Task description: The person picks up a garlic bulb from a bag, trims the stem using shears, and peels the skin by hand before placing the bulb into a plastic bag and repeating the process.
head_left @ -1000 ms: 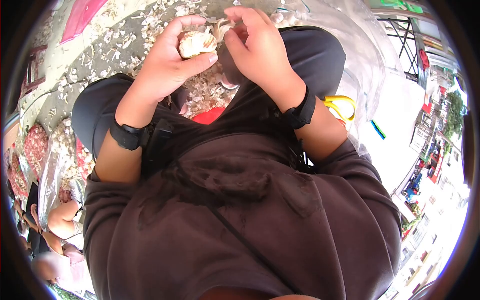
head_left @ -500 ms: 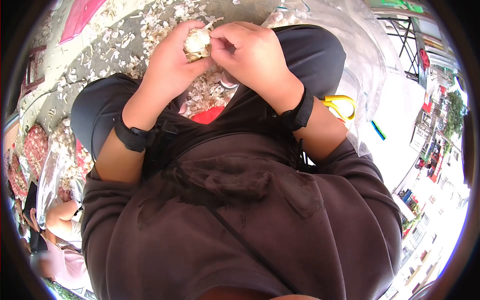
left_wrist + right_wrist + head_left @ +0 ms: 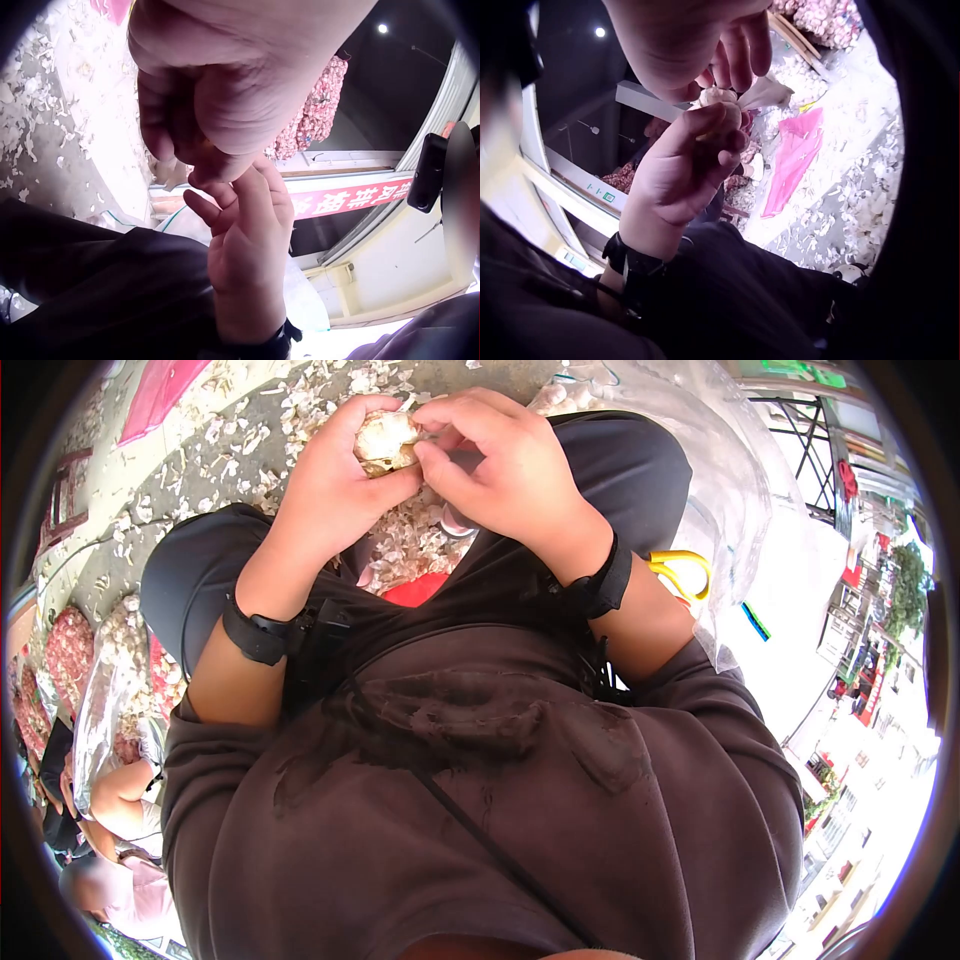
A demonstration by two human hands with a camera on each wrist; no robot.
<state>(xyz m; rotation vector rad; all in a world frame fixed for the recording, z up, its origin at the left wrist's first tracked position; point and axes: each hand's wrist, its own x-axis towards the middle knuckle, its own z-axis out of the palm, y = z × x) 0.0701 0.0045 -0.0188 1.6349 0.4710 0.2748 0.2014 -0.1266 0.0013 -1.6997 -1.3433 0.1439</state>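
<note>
A pale garlic bulb (image 3: 385, 440) sits in my left hand (image 3: 335, 485), its thumb and fingers curled around it. My right hand (image 3: 515, 465) comes in from the other side, thumb and forefinger pinching papery garlic skin at the bulb's edge. In the right wrist view, the garlic bulb (image 3: 718, 97) shows above the left thumb, and a loose flap of garlic skin (image 3: 769, 94) sticks out beside the right fingertips. The left wrist view has the left hand (image 3: 225, 75) covering the bulb, with the right hand (image 3: 251, 240) reaching up beneath it.
Peeled skins (image 3: 410, 545) are heaped between my legs, and more scraps litter the floor (image 3: 235, 470). Clear plastic sheeting (image 3: 730, 470) and yellow scissor handles (image 3: 685, 572) lie at the right. Mesh bags of garlic (image 3: 72, 650) and a seated person (image 3: 125, 890) are at the left.
A second ago my right hand was slightly apart with a strip of skin. It moved in against the bulb and is still there, while the left hand has turned the bulb a little.
</note>
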